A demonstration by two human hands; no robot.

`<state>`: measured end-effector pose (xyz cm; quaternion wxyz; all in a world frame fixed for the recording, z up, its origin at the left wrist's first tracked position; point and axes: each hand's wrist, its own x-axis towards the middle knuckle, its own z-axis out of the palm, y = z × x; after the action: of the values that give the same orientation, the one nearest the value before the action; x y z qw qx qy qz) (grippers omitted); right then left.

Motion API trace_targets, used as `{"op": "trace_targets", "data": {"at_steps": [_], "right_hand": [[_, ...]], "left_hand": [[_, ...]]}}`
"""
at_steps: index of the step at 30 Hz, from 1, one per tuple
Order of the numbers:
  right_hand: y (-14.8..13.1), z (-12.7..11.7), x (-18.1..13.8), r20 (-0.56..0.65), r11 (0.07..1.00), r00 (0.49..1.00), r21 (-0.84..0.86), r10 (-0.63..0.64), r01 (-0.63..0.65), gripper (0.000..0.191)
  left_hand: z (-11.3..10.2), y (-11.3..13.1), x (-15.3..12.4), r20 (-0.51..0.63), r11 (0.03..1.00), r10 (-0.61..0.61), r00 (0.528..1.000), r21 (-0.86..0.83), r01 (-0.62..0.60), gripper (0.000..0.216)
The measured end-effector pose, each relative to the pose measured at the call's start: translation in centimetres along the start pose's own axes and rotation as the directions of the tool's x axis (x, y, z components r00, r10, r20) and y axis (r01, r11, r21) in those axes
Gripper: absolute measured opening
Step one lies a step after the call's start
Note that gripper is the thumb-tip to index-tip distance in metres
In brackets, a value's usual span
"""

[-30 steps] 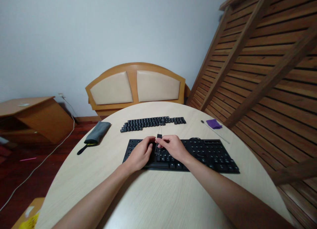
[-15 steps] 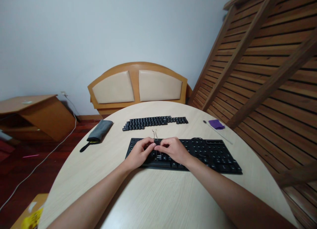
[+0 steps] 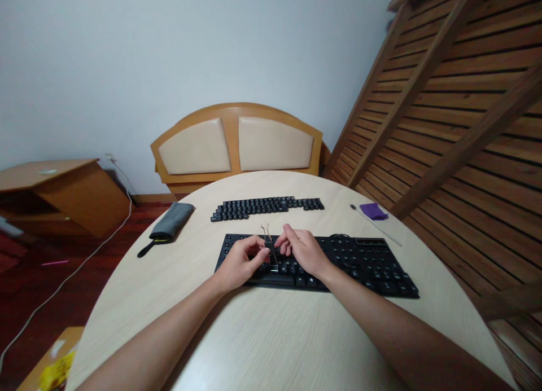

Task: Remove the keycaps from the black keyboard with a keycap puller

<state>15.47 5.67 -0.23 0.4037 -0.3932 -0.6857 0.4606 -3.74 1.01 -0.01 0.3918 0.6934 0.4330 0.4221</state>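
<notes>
A keycap puller (image 3: pixel 271 249), with a black middle and bare wire prongs at both ends, stands over the left half of a black keyboard (image 3: pixel 372 267). My left hand (image 3: pixel 241 262) is closed on the puller's black middle, thumb and forefinger pinching it from the left. Just right of it, my right hand (image 3: pixel 304 253) is off the puller, its thumb raised and its fingers loosely curled apart. Beyond the keyboard lie rows of loose black keycaps (image 3: pixel 258 206). Both hands hide part of the keyboard's left half.
A grey pouch (image 3: pixel 173 222) with a black strap lies at the round table's (image 3: pixel 237 346) left edge. To the right are a purple cloth (image 3: pixel 374 211) and a thin brush (image 3: pixel 376 224). A wooden headboard (image 3: pixel 234 140) stands behind, and wooden slats (image 3: pixel 457 126) lean at the right.
My right hand has let go of the puller and moved slightly right, its thumb lifting. My left hand still grips the puller. The view has shifted slightly.
</notes>
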Motion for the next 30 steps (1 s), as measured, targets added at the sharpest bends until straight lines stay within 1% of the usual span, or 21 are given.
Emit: {"op": "trace_targets", "data": {"at_steps": [5, 8, 11, 13, 15, 17, 20, 21, 24, 27, 30], "right_hand": [[0.2, 0.0, 0.0, 0.017, 0.999, 1.000, -0.044, 0.003, -0.002, 0.072], [0.3, 0.1, 0.0, 0.021, 0.999, 1.000, -0.054, 0.006, -0.005, 0.071], [0.2, 0.1, 0.0, 0.022, 0.998, 1.000, -0.055, 0.008, -0.007, 0.069], [0.2, 0.0, 0.1, 0.034, 0.997, 0.999, -0.073, 0.015, -0.012, 0.065], [0.0, -0.2, 0.2, 0.076, 0.992, 0.997, -0.124, 0.019, -0.010, 0.059], [-0.1, -0.6, 0.3, 0.159, 0.982, 0.987, -0.186, 0.010, 0.020, 0.050], [-0.4, -1.3, 0.2, 0.275, 0.971, 0.961, -0.223, -0.024, 0.088, 0.025], [-0.5, -1.5, 0.1, 0.303, 0.967, 0.952, -0.228, -0.039, 0.112, 0.021], [-0.8, -1.8, -0.3, 0.374, 0.932, 0.921, -0.283, -0.111, 0.227, 0.028], [-1.2, -1.8, -0.6, 0.437, 0.862, 0.880, -0.358, -0.184, 0.359, 0.023], [-1.4, -1.8, -0.8, 0.470, 0.843, 0.858, -0.360, -0.207, 0.400, 0.024]], "left_hand": [[0.0, 0.2, -0.1, 0.015, 0.998, 0.042, 0.999, 0.052, -0.043, 0.022], [0.0, 0.6, -0.2, 0.061, 0.982, 0.103, 0.993, 0.156, -0.112, 0.020], [0.1, 1.0, -0.4, 0.116, 0.945, 0.153, 0.981, 0.272, -0.180, 0.017], [0.1, 1.2, -0.4, 0.118, 0.936, 0.165, 0.979, 0.296, -0.193, 0.016], [0.1, 1.2, -0.5, 0.109, 0.938, 0.167, 0.980, 0.288, -0.192, 0.016], [0.1, 1.1, -0.4, 0.088, 0.953, 0.143, 0.986, 0.255, -0.161, 0.016], [0.2, 0.7, -0.3, 0.050, 0.984, 0.065, 0.997, 0.165, -0.072, 0.018], [0.2, 0.6, -0.3, 0.044, 0.989, 0.041, 0.998, 0.139, -0.047, 0.019], [0.2, 0.2, -0.2, 0.040, 0.995, 0.006, 0.999, 0.100, -0.010, 0.021], [0.2, 0.0, -0.1, 0.034, 0.997, -0.018, 0.999, 0.070, 0.016, 0.023], [0.2, 0.1, -0.1, 0.048, 0.999, -0.029, 0.998, 0.014, 0.029, 0.024]]}}
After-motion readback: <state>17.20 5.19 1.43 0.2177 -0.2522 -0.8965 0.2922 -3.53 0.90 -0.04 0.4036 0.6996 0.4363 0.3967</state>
